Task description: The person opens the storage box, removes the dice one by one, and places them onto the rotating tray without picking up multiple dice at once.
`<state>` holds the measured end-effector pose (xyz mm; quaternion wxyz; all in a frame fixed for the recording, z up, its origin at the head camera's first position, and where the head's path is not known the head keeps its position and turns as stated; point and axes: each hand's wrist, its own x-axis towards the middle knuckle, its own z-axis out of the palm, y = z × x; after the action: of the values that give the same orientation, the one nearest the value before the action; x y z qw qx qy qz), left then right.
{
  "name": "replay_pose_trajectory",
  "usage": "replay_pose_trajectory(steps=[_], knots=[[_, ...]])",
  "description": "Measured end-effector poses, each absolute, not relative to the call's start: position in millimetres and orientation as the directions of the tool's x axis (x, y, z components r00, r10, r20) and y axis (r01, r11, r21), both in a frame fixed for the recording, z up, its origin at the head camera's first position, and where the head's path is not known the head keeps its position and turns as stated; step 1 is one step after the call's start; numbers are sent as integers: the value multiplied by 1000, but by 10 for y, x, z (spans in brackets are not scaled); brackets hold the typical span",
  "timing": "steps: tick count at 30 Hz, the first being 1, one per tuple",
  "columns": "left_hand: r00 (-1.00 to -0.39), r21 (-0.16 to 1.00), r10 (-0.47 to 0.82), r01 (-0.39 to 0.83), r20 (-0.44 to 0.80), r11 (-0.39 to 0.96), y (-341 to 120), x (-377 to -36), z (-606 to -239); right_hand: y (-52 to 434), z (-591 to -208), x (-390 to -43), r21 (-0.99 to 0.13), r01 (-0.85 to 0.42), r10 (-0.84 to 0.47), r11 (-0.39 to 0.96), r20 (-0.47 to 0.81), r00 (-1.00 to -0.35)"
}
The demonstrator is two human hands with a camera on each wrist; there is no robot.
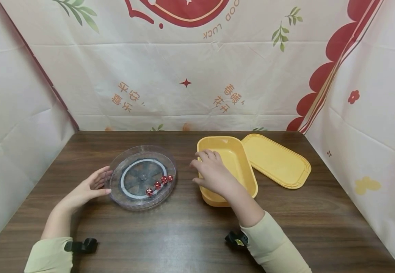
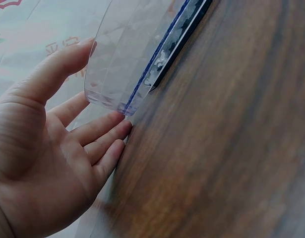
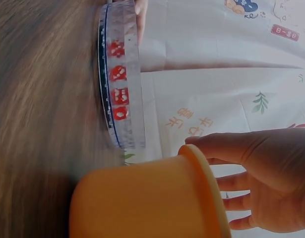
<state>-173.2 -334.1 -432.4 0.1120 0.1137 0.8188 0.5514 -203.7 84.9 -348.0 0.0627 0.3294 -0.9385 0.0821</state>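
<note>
A clear round dish (image 1: 143, 177) lies on the wooden table (image 1: 184, 235), with several red dice (image 1: 157, 185) along its near right inner edge. My left hand (image 1: 96, 184) touches the dish's left rim with straight fingers. In the left wrist view the thumb lies by the dish (image 2: 127, 54) rim and the fingers of the left hand (image 2: 68, 119) reach its base. My right hand (image 1: 211, 172) rests relaxed on the left rim of a yellow tray (image 1: 243, 159), holding nothing. The right wrist view shows the right hand (image 3: 261, 178) beside the tray (image 3: 142, 203), the dish (image 3: 123, 74) beyond.
A yellow lid (image 1: 276, 161) lies flat right of the tray, touching it. Printed cloth walls (image 1: 184, 76) close in the table at the back and on both sides. Bare wood spans the front of the table.
</note>
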Motion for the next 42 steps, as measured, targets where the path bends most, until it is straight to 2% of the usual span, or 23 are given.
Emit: replay_pose_trajectory(steps=[18, 42], knots=[[-949, 934, 311, 74, -41, 349, -3339, -1733, -4296, 1095, -3544, -2046, -89, -643, -615, 761, 218, -758], [-950, 919, 305, 60, -67, 389, -3348, -1724, -4322, 1417, -3677, -2037, -98, -617, -593, 781, 196, -781]])
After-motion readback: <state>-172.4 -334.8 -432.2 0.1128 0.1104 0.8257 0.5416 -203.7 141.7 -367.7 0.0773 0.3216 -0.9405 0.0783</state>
